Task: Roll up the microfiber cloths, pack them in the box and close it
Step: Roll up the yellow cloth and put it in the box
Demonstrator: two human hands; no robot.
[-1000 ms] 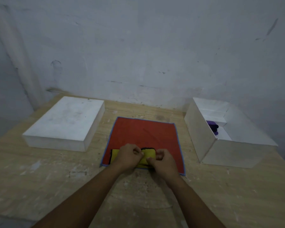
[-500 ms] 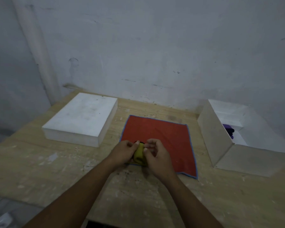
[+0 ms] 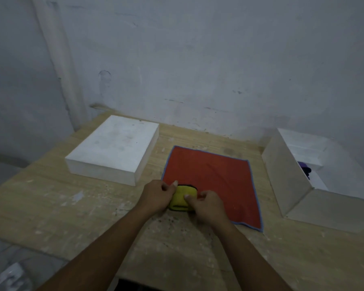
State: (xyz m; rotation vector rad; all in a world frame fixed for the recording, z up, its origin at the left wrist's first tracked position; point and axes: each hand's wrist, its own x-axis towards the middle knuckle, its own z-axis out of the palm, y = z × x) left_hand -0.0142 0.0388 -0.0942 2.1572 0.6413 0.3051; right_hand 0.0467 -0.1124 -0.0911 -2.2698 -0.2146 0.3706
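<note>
A wooden table [image 3: 51, 206] carries a white lid [image 3: 114, 148] upside down near its back left corner, an open white box [image 3: 286, 177] at its right edge, and a red cloth [image 3: 214, 177] spread flat between them, well clear of both. Inside the box lies something purple [image 3: 305, 168], probably a rolled cloth, though it is half hidden by the wall. At the red cloth's near left corner the left hand [image 3: 156, 195] and right hand [image 3: 208, 206] both have their fingers closed around a yellow roll [image 3: 182, 198], black-edged, gripping it from either end.
</note>
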